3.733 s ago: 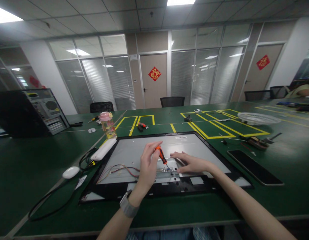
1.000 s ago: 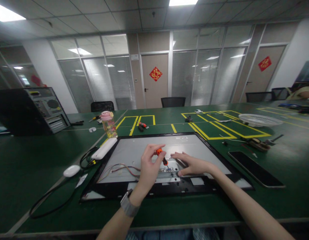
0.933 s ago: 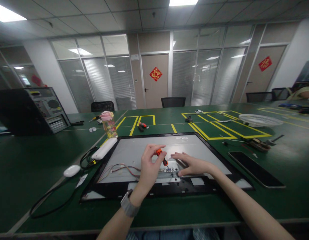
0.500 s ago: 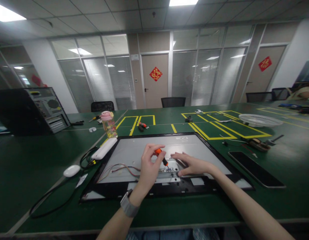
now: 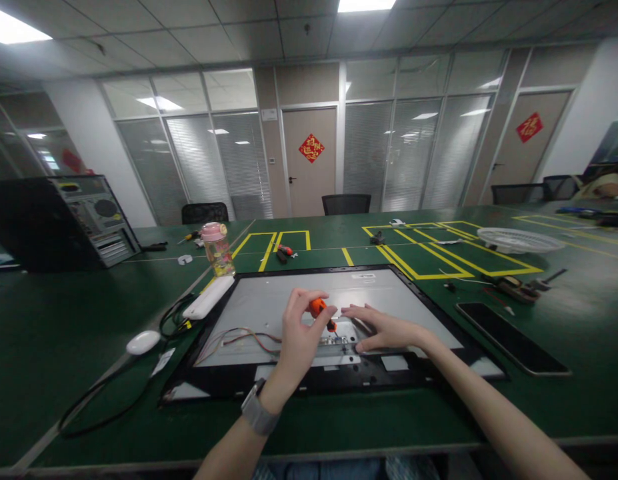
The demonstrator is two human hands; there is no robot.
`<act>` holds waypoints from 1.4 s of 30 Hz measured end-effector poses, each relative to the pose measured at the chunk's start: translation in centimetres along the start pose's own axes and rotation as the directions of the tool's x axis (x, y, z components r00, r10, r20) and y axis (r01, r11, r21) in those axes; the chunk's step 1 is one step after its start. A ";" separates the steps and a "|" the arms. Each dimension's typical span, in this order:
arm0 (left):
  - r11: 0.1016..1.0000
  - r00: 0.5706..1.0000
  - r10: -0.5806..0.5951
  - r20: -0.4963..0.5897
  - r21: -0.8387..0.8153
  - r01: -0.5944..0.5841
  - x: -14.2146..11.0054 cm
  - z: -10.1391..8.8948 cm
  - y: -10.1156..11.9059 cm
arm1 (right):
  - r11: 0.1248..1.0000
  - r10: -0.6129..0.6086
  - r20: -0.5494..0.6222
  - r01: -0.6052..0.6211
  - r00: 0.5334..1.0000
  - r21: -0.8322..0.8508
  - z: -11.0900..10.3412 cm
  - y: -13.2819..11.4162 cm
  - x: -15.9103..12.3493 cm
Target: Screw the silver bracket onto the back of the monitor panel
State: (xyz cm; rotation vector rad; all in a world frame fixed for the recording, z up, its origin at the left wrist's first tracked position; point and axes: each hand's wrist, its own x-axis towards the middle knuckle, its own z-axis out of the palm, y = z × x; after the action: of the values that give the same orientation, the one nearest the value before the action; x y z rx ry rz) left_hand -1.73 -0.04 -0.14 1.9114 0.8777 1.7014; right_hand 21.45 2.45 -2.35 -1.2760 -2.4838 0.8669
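Between the thumb and fingers of my left hand is an orange and black screwdriver, tilted, its tip down at a small metal bracket. The bracket sits near the front edge of a flat display panel with a grey metal back and black frame, lying on the green table. My right hand rests on the panel just right of the bracket, fingers stretched out and apart. Thin coloured wires run across the panel left of my left hand. Whether the tip touches a screw is too small to tell.
Left of the panel lie a white power-bank-like block, black cables and a white mouse-like object. A pink-lidded bottle and computer case stand farther back. At right are a phone and brown tool.
The screwdriver's handle has turned and tilted slightly in my left hand, whose fingers have shifted a little. My right hand stays in place.
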 end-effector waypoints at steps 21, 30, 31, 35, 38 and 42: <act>0.996 1.000 0.015 0.027 -0.085 -0.013 0.1 -0.2 0.5 | 1.000 0.002 -0.004 -0.002 1.000 -0.005 -0.1 -0.1 0.0; 0.986 0.996 -0.037 0.087 -0.159 0.050 0.1 -0.4 1.1 | 1.000 -0.017 -0.019 0.018 1.000 0.006 0.1 0.4 0.1; 0.989 0.997 -0.030 0.072 -0.146 0.040 0.1 -0.3 1.0 | 1.000 -0.021 -0.019 0.022 1.000 0.007 0.1 0.4 0.1; 0.995 1.000 -0.025 -0.016 -0.097 0.023 0.2 -0.1 0.7 | 1.000 -0.017 -0.009 0.017 1.000 0.003 0.1 0.5 0.1; 0.991 0.992 -0.079 -0.093 -0.117 0.068 0.3 0.0 0.6 | 1.000 -0.002 -0.007 0.002 1.000 -0.001 0.0 0.3 0.1; 0.970 0.974 -0.189 -0.123 -0.179 0.166 0.3 0.2 0.3 | 1.000 -0.001 -0.008 0.001 1.000 0.001 0.0 0.1 0.0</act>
State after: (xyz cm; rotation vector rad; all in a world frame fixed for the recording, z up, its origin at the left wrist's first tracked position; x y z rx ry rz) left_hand -1.50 0.02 0.28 1.5707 0.8971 1.7564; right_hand 21.52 2.55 -2.45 -1.2748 -2.4774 0.8614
